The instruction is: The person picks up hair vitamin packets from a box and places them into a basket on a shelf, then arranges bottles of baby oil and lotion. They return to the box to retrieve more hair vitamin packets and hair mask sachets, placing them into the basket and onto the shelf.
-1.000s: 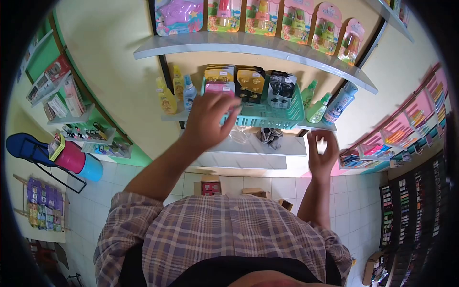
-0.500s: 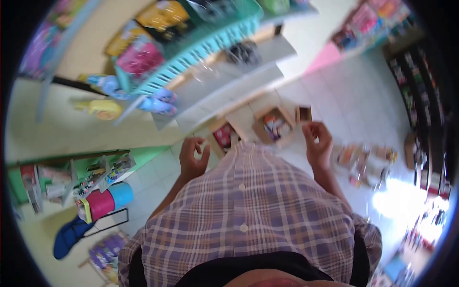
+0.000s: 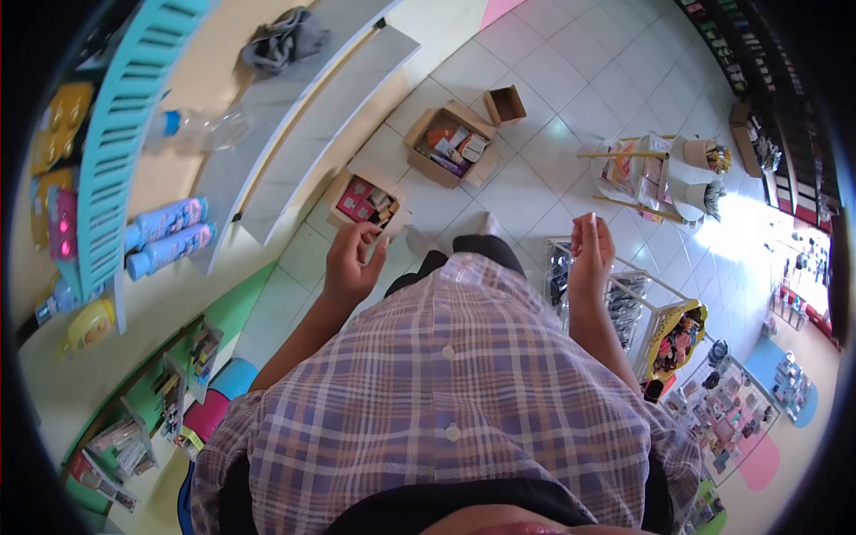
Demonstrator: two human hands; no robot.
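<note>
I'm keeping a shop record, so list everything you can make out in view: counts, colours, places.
Slotted basket: one, turquoise, upper left
Bottles: at least three, blue and yellow, left
Shelf boards: at least two, grey, left
Crumpled bundle: one, dark grey, upper left
Open cardboard boxes: three, brown, floor ahead
Floor tiles: many, white, centre
Cylindrical containers: two, pink and light blue, lower left
Filled basket: one, yellow, right
Stocked shelving: count unclear, black, upper right
Small goods: uncounted, mixed colours, edges
Plaid shirt: one, purple, brown and white, lower centre
Left hand: one, bare, centre left
Right hand: one, bare, centre right
</note>
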